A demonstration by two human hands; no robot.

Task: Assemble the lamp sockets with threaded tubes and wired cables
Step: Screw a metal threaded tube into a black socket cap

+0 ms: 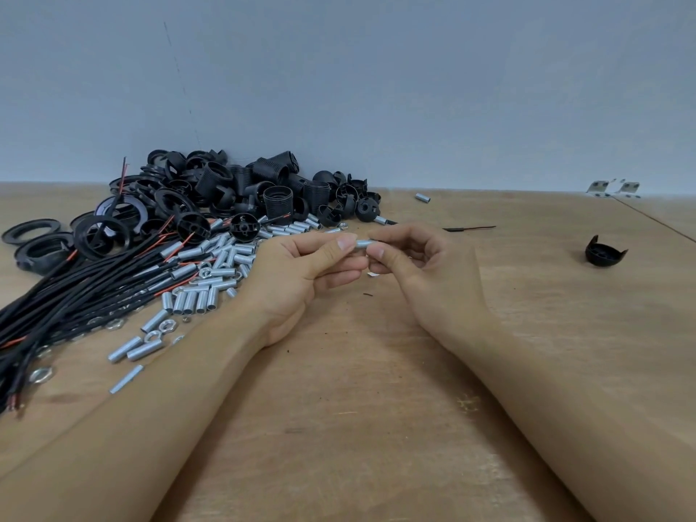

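Both hands meet over the middle of the wooden table (376, 389) around one small silver threaded tube (362, 243). My left hand (301, 273) pinches its left end between thumb and fingers. My right hand (418, 265) pinches its right end with thumb and fingertips. Most of the tube is hidden by the fingers. Left of the hands lies a heap of loose threaded tubes (211, 265) with nuts among them. Black cables with red wire ends (75, 295) fan out at the far left. A pile of black lamp socket parts (244, 190) sits behind them against the wall.
A single black socket cap (604, 252) lies at the right. One loose cable (470, 228) and a stray tube (422, 198) lie behind the hands. Black rings (30, 231) sit at the far left. Metal brackets (614, 188) stand at the back right by a table seam.
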